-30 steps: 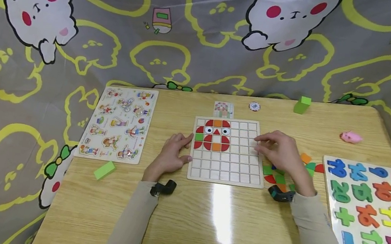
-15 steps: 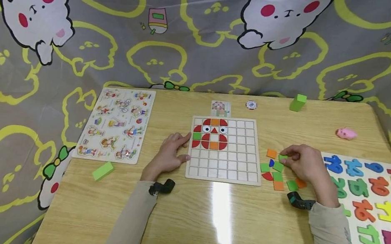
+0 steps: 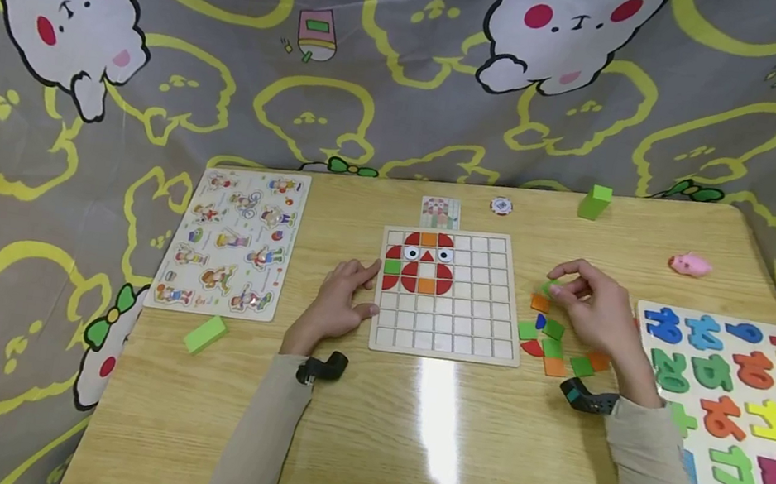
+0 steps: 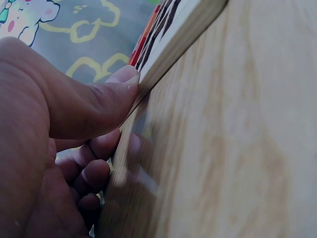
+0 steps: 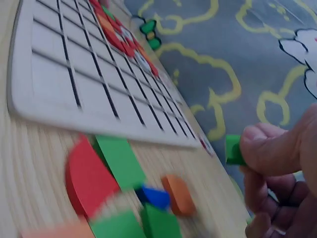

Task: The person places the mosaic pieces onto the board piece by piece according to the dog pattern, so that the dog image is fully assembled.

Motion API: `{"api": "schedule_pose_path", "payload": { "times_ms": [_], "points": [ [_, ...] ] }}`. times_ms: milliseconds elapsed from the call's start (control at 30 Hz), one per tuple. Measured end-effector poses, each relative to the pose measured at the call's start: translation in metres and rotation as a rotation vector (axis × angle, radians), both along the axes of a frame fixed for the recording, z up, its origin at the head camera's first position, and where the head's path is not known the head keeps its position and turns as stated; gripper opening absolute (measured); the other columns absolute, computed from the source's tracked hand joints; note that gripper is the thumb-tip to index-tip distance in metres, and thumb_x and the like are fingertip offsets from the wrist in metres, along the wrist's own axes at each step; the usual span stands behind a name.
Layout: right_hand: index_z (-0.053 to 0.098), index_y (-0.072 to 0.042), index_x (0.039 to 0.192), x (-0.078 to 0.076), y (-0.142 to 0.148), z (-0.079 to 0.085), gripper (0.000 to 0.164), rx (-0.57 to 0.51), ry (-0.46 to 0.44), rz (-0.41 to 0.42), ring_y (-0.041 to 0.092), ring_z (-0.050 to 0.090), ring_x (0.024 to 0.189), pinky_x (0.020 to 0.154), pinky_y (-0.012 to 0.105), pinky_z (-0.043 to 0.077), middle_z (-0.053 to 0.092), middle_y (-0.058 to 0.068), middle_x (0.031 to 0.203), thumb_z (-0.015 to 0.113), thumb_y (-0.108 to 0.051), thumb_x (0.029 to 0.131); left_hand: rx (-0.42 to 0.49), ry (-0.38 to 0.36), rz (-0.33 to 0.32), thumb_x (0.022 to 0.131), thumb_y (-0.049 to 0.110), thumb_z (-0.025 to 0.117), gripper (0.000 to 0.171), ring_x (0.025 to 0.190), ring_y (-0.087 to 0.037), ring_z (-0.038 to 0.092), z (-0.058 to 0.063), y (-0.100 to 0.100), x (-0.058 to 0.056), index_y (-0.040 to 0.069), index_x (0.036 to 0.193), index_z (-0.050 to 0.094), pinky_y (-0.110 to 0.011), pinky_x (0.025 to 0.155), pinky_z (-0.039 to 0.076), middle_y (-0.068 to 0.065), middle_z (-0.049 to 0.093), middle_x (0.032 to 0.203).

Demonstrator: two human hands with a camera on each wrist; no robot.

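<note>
A wooden grid board point(image 3: 448, 318) lies on the table, its upper left cells filled with red, orange, green and eye-marked tiles. My left hand point(image 3: 337, 305) rests at the board's left edge; in the left wrist view the thumb point(image 4: 106, 99) touches its side. To the right of the board, my right hand point(image 3: 600, 307) pinches a small green tile point(image 5: 234, 149) between thumb and fingers, held above the table. Below that hand lie loose pieces: a red curved tile point(image 5: 89, 181), a blue one point(image 5: 156, 197), and several green and orange ones.
Behind the board lie a pattern card point(image 3: 441, 213) and a round chip point(image 3: 502, 205). A number puzzle point(image 3: 698, 431) is at the right, a picture puzzle point(image 3: 230, 239) at the left. Green blocks point(image 3: 595, 204) and a pink pig toy point(image 3: 690, 265) also stand around.
My right hand went from the board's right edge to the loose pieces, took hold of a green tile and has lifted it slightly. The left hand stays at the board's edge.
</note>
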State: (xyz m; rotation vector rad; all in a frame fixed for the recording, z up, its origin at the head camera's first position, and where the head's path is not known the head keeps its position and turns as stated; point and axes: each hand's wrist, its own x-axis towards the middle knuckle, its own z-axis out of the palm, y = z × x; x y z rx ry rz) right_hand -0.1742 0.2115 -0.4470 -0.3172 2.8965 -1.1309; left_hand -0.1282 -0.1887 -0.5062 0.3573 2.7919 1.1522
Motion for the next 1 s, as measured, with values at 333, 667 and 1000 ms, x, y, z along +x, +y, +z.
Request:
{"api": "schedule_pose_path", "payload": {
  "times_ms": [333, 667, 1000],
  "points": [
    [0.072, -0.009, 0.102, -0.001, -0.070, -0.012, 0.025, -0.256, -0.020, 0.072, 0.014, 0.067, 0.074, 0.065, 0.017, 0.051, 0.072, 0.009, 0.089, 0.081, -0.020, 0.082, -0.007, 0.001, -0.008, 0.086, 0.021, 0.073, 0.077, 0.097, -0.017, 0.038, 0.001, -0.001, -0.003, 0.014, 0.153, 0.037, -0.035, 0.088, 0.027, 0.001, 0.047, 0.100],
    [0.065, -0.011, 0.107, 0.001, -0.111, -0.030, 0.025, -0.298, -0.040, 0.244, 0.017, 0.064, 0.067, 0.059, 0.022, 0.050, 0.069, 0.005, 0.081, 0.077, -0.018, 0.086, -0.011, -0.007, -0.002, 0.085, 0.021, 0.074, 0.078, 0.097, -0.018, 0.039, 0.002, 0.001, -0.003, 0.014, 0.153, 0.037, -0.036, 0.090, 0.030, 0.000, 0.048, 0.100],
    [0.072, -0.012, 0.096, 0.006, -0.135, -0.036, 0.035, -0.102, 0.019, 0.343, 0.013, 0.054, 0.067, 0.063, 0.026, 0.044, 0.064, 0.000, 0.081, 0.090, -0.027, 0.069, -0.006, -0.020, 0.005, 0.085, 0.020, 0.074, 0.078, 0.097, -0.018, 0.039, 0.003, -0.001, -0.001, 0.015, 0.153, 0.036, -0.036, 0.090, 0.029, -0.002, 0.049, 0.102]
  ]
}}
